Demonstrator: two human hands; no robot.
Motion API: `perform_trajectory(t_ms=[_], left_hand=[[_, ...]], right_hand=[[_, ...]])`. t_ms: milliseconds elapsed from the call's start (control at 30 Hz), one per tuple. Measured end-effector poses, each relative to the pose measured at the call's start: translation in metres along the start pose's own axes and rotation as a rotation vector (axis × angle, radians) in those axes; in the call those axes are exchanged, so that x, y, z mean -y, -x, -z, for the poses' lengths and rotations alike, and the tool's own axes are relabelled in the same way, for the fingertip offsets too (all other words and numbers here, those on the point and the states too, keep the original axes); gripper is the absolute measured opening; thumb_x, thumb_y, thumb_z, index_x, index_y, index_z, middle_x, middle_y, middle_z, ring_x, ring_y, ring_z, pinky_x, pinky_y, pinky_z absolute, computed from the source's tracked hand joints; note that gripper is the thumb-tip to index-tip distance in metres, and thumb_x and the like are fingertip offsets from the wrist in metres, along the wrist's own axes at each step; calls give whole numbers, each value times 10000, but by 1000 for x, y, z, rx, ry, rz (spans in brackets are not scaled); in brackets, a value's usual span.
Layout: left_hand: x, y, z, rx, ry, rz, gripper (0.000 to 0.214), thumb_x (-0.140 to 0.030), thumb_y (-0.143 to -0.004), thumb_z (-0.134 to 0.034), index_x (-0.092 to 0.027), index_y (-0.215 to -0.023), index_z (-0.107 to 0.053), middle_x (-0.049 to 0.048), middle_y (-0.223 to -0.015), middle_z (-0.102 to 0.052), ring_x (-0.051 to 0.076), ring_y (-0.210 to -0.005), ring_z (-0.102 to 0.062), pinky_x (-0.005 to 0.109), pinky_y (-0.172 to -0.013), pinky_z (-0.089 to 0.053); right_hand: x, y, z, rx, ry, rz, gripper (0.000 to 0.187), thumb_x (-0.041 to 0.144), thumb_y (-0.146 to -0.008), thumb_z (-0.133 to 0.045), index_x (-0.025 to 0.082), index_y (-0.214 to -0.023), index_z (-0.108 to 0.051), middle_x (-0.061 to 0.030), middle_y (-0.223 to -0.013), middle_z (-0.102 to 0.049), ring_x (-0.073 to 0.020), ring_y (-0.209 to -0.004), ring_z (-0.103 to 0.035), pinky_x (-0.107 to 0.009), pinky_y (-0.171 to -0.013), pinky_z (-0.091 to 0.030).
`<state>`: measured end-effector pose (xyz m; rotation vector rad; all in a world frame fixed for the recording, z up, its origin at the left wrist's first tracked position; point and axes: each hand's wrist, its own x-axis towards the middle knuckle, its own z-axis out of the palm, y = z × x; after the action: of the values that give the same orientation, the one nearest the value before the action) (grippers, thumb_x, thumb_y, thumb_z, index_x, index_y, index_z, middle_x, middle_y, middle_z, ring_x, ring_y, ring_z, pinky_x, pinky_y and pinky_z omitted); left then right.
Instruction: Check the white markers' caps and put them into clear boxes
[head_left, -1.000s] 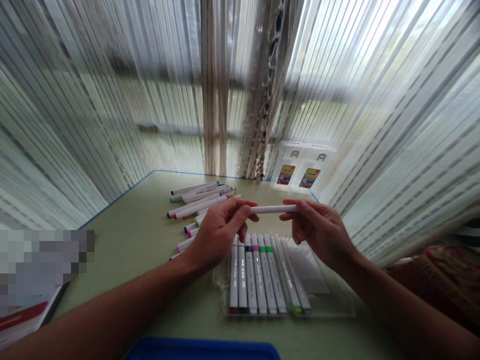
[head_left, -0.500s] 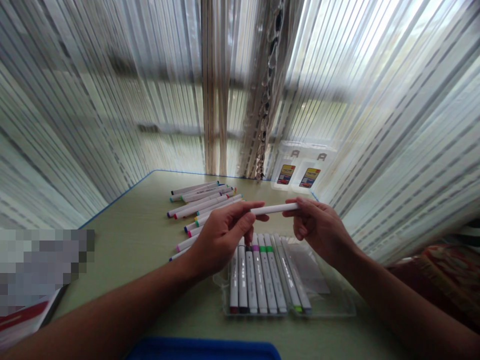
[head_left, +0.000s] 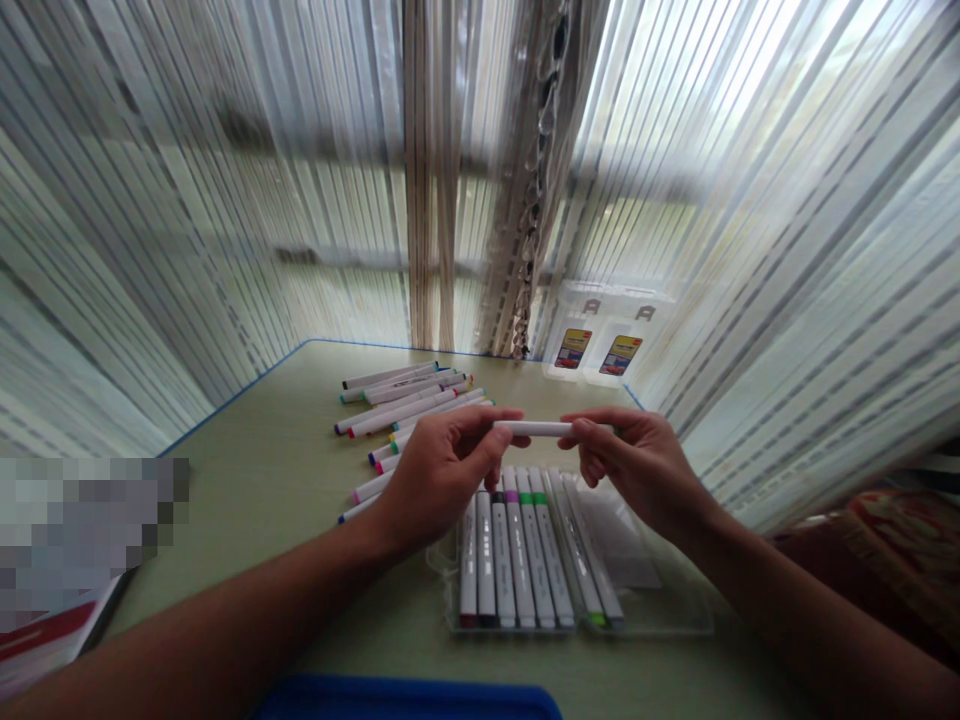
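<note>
Both my hands hold one white marker (head_left: 534, 428) level above the table. My left hand (head_left: 439, 470) pinches its left end between thumb and fingers. My right hand (head_left: 637, 462) pinches its right end. Below them lies a clear plastic case (head_left: 675, 610) with several white markers (head_left: 517, 545) side by side, their coloured caps towards me and away. A loose heap of markers (head_left: 405, 405) lies on the table beyond my left hand.
The pale green table (head_left: 270, 470) has a blue edge and striped curtains (head_left: 225, 200) round it. Two clear packages with yellow labels (head_left: 600, 350) stand at the back right. A blue object (head_left: 405, 700) lies at the near edge, a red and white book (head_left: 45, 645) at the left.
The marker between my hands has sunk a little and my right hand has slid inward along it. The markers in the case have not moved.
</note>
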<state>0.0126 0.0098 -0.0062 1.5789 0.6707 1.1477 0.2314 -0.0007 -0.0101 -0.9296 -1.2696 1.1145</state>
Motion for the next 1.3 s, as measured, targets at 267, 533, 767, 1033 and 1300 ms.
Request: perform_trajectory(t_ms=[267,533,767,1033,1300], left_hand=[[0,1,-1,20,-33,62,234,-288,-858,-697,-92,-984,-688,-15,-631,-598,87,-521,-547,194,-475,-469],[2,5,-5,73,-127,72,203,-304,-824,-735,-122,-894,-681,4,-691,-632,95,-552,-564,196,-492,-448],[-2,8,-7,116,-261,-7,182,-297,-880,-661,-123,-833,-688,32,-730,-676,109,-630,-600,197,-565,-463],[-4,11,-8,215,-237,-17,267,-351,-938,-589,-141,-1018,-733,37,-748,-688,105,-595,-596,208,-561,-464],[-2,4,-4,96,-135,11,230,-294,-938,-580,-110,-1038,-676,13,-732,-628,106,-575,-583,222,-533,-474]], right_hand=[[9,8,-5,39,358,63,212,323,-705,-853,160,-832,-808,-23,-542,-688,-78,-410,-543,-163,-386,-427],[9,13,-9,105,619,282,165,312,-735,-828,166,-802,-792,-51,-691,-768,-158,-561,-697,-208,-498,-530],[12,20,-14,124,773,388,190,335,-753,-818,152,-742,-770,-45,-649,-751,-148,-523,-683,-207,-493,-505],[13,20,-15,88,710,314,228,357,-749,-817,150,-696,-736,-26,-577,-706,-123,-474,-622,-188,-435,-439],[19,17,-15,43,574,273,154,305,-798,-769,152,-791,-762,-38,-634,-721,-127,-519,-630,-201,-463,-478]])
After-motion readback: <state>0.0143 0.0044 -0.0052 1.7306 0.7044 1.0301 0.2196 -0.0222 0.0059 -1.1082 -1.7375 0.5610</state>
